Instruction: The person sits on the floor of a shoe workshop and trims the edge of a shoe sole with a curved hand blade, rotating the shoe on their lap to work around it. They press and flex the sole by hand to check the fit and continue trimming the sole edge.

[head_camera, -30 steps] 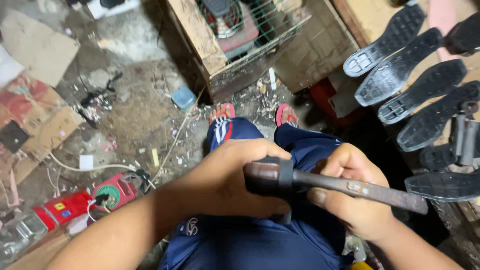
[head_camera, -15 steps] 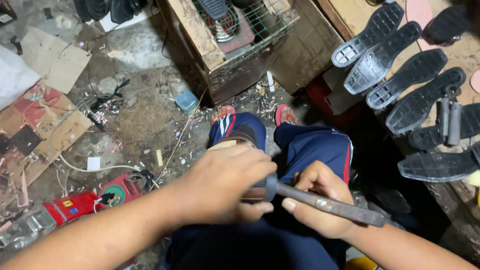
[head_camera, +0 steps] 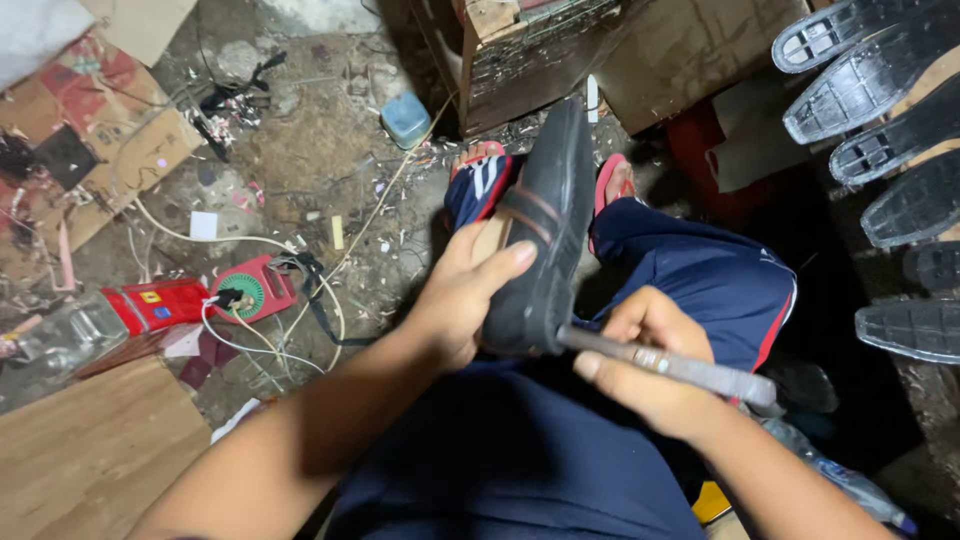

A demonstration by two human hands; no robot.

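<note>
A black shoe (head_camera: 548, 215) is up in the air over the person's lap, in the middle of the view. Its toe points away and its heel end is near the body. It has a brown strap across the top.

The left hand (head_camera: 462, 295) holds the shoe from the left side. The fingers are curled round it and the thumb lies on top, near the strap. The hand is closed tight on the shoe.

The right hand (head_camera: 645, 365) is just to the right of the shoe's heel. It is closed round a metal tool (head_camera: 668, 366) with a long grey handle. The front end of the tool touches the shoe's heel end. The handle sticks out to the right, past the fingers.

Under the hands are the person's legs in dark blue trousers (head_camera: 700, 290). The feet wear red flip-flops (head_camera: 612, 180) on the dirty floor (head_camera: 310, 150).

On the right is a row of black shoe soles (head_camera: 880, 90), lying side by side. Behind the shoe stands a worn wooden box (head_camera: 540, 50). On the floor to the left lies a red tool (head_camera: 205, 298) with a white cord. A small blue tub (head_camera: 405, 118) sits near the box. A wooden board (head_camera: 90, 450) is at the bottom left.
</note>
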